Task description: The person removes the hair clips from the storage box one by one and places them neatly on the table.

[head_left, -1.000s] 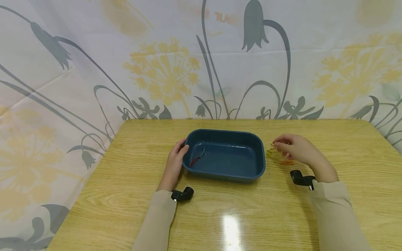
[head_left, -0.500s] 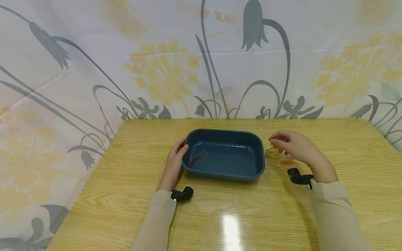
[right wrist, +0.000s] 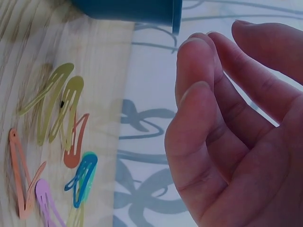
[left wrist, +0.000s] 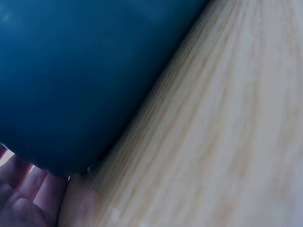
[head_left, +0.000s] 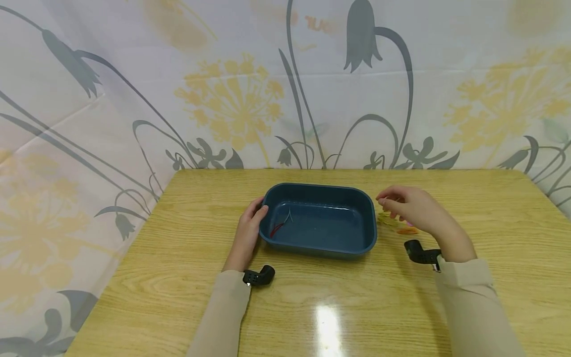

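Observation:
A dark blue tray point(head_left: 323, 230) stands on the table; a red snap hair clip point(head_left: 277, 228) and a teal one point(head_left: 289, 216) lie inside near its left end. My left hand point(head_left: 247, 230) holds the tray's left end, thumb over the rim. Just right of the tray, my right hand point(head_left: 418, 210) is raised with thumb and forefinger in a pinch; the hair clip seen there earlier is mostly hidden now. Beneath that hand lie several loose clips: olive point(right wrist: 71, 69), orange point(head_left: 408, 231), purple point(right wrist: 42, 187), blue point(right wrist: 88, 159) and rust-red point(right wrist: 71, 160).
The wooden table point(head_left: 285, 307) extends on all sides of the tray. Behind it hangs a flower-patterned cloth point(head_left: 250, 39). Black cameras are strapped to the left wrist point(head_left: 260, 276) and the right wrist point(head_left: 421, 253).
My right hand has moved left from above the loose clips towards the tray's right rim, carrying a small yellowish clip seen in its fingertips earlier. My left hand and the tray have stayed put.

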Motion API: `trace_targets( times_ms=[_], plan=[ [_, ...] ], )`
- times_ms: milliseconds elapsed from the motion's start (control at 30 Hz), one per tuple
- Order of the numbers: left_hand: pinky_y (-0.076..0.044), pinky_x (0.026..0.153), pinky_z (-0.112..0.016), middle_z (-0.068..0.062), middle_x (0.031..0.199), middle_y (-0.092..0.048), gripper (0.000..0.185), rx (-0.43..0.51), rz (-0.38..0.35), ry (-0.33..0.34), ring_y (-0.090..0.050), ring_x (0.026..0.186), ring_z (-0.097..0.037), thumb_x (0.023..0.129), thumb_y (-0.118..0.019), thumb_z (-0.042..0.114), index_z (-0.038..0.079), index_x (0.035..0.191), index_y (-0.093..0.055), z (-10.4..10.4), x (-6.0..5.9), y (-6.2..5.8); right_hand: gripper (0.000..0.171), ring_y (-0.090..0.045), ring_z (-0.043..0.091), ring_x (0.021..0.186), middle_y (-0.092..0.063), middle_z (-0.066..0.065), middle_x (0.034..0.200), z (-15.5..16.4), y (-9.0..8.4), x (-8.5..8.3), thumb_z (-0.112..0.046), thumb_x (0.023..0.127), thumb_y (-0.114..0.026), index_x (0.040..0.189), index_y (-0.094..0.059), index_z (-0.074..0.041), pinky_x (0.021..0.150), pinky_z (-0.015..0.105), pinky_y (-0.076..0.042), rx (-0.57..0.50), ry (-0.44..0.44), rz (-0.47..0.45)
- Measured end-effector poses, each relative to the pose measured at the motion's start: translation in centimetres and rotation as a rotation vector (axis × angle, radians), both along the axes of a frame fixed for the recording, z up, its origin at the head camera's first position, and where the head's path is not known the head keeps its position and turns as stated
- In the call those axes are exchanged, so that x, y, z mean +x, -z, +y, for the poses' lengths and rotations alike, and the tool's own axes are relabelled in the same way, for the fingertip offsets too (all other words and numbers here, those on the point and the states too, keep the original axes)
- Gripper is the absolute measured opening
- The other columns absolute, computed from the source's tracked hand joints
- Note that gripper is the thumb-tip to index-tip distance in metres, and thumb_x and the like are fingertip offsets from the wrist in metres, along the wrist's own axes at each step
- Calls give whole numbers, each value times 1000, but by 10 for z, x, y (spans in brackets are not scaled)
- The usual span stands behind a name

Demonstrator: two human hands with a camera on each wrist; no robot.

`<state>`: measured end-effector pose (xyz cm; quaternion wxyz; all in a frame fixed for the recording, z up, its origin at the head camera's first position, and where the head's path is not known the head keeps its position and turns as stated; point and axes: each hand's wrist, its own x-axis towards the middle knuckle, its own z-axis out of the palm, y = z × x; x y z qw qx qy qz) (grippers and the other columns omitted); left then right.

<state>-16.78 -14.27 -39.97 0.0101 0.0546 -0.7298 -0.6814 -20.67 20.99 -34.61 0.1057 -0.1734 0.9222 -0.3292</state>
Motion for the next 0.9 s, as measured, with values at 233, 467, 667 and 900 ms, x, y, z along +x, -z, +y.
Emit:
trace_targets(
  times_ms=[233,467,667,900],
  plan=[
    [-26,109,-39,-7,136,-46,40,-6,2,-1,-40,126,-20,96,-47,24,11,134,-46,0,0,0,37,-56,20,81,-62,9,98,-7,-4,2,-42,94,-46,114,-60,-14,66,32,-46,22,-18,43],
    [-26,109,-39,-6,137,-46,41,-17,1,4,-39,127,-20,96,-47,26,12,134,-45,0,1,0,37,-59,20,81,-64,6,97,-18,-10,7,-41,94,-47,113,-61,-13,66,32,-46,13,-37,48],
    [-26,109,-39,-6,137,-45,40,-16,-2,7,-39,127,-20,96,-47,26,12,134,-46,0,1,0,35,-55,18,72,-63,6,98,-28,-15,13,-40,93,-49,113,-60,-13,62,32,-45,7,-69,58],
    [-26,109,-40,-7,137,-45,40,-13,-1,8,-39,127,-21,96,-46,25,11,134,-45,0,1,0,30,-58,17,86,-64,3,102,-39,-17,18,-38,93,-51,114,-60,-18,71,34,-47,-11,-126,76]
  ],
)
